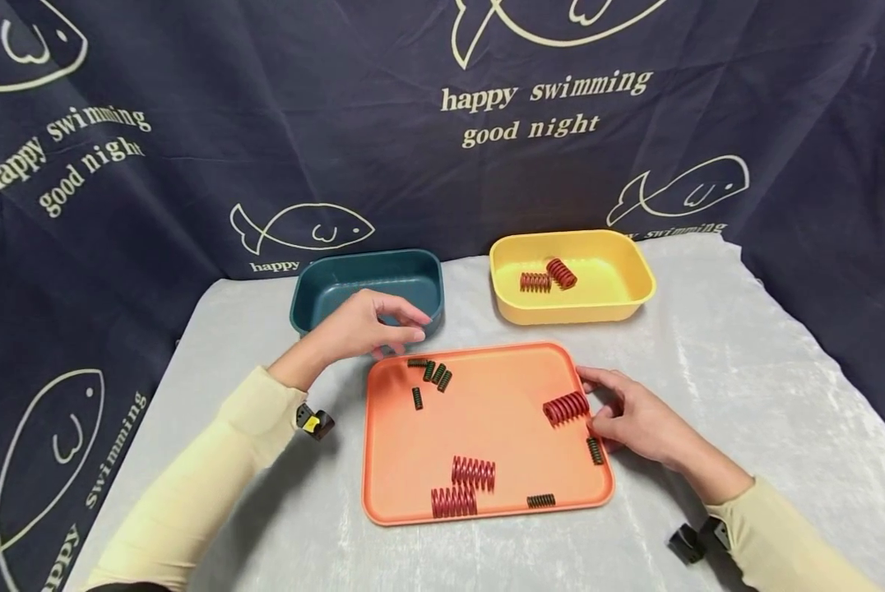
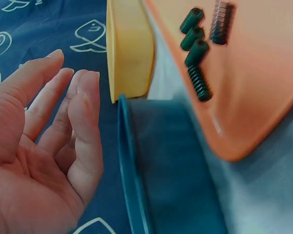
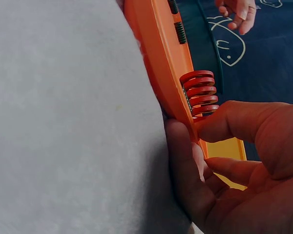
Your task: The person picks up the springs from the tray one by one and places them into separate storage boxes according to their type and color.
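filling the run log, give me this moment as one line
left hand: open, empty, above orange tray far edge | right hand: touching red spring at tray's right rim | yellow bin: two red springs

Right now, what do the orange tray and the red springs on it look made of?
Orange tray: likely moulded plastic, smooth semi-matte, one-piece rounded rim with a soft sheen. Red springs: probably painted or coated metal, evenly wound coils; the coating hides the base material. The right hand touches one spring at the tray's edge.
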Motion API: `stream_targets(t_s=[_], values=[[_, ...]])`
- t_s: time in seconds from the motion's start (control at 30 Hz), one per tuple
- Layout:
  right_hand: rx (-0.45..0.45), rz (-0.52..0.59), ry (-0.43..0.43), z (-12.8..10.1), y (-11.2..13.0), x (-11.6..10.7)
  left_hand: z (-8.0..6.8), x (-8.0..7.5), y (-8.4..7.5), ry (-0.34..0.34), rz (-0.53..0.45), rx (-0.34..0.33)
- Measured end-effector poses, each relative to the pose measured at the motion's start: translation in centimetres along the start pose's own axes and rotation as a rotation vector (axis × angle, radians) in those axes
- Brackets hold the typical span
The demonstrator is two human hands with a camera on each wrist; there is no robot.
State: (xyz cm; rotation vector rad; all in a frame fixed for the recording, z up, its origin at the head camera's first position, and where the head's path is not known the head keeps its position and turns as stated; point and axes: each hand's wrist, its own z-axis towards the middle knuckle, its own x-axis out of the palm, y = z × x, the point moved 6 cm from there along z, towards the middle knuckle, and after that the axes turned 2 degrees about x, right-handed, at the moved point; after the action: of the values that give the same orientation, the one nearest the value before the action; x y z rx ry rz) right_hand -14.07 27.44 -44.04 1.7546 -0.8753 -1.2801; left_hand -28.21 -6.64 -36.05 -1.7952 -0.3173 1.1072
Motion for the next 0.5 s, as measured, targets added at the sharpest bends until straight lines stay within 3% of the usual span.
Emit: stream_targets(t_s=[0.17, 0.33, 0.5], values=[[0.002, -0.005, -0.002, -0.1, 0.0, 0.0, 0.0, 1.5, 0.8, 0.028, -0.001, 0.038], [-0.005, 0.005, 0.000, 0.0, 0.0, 0.0, -0.3, 3.0, 2.1, 0.074, -0.030, 0.020], [0.001, 0.014, 0.001, 0.0, -0.3, 0.0, -0.9, 3.9, 3.1, 0.050, -0.065, -0.006]])
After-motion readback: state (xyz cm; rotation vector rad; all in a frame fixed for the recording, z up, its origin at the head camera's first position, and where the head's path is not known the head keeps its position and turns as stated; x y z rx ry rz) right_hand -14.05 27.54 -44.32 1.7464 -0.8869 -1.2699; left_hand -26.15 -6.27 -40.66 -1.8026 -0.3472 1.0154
